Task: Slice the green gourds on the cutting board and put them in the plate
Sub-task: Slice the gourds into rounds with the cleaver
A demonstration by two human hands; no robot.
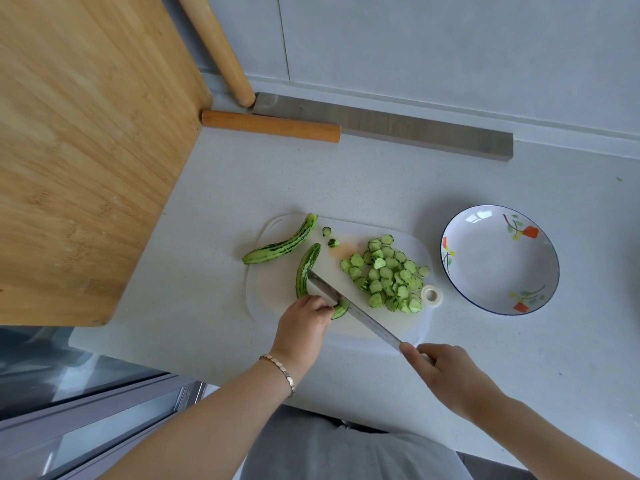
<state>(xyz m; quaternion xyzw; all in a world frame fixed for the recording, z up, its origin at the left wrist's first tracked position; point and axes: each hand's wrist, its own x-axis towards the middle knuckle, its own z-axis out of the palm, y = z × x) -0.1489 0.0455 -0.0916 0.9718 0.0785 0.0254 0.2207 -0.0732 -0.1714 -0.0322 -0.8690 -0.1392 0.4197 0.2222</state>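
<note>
A curved striped green gourd (306, 268) lies on the white cutting board (273, 292). My left hand (304, 318) grips its near end with curled fingers. My right hand (446, 372) holds the handle of a long knife (349, 306), and the blade lies across the gourd right beside my left fingers. A second, whole gourd (280, 245) rests across the board's far left corner. A pile of cut slices (388, 275) covers the board's right part, with two loose end pieces (329, 237) behind. The floral plate (498, 259) stands empty to the right.
A large wooden board (79, 150) leans at the left. Two wooden rolling pins (270, 126) and a grey metal bar (398, 128) lie along the back wall. The grey counter ends near my body, with a glass cabinet front below at left.
</note>
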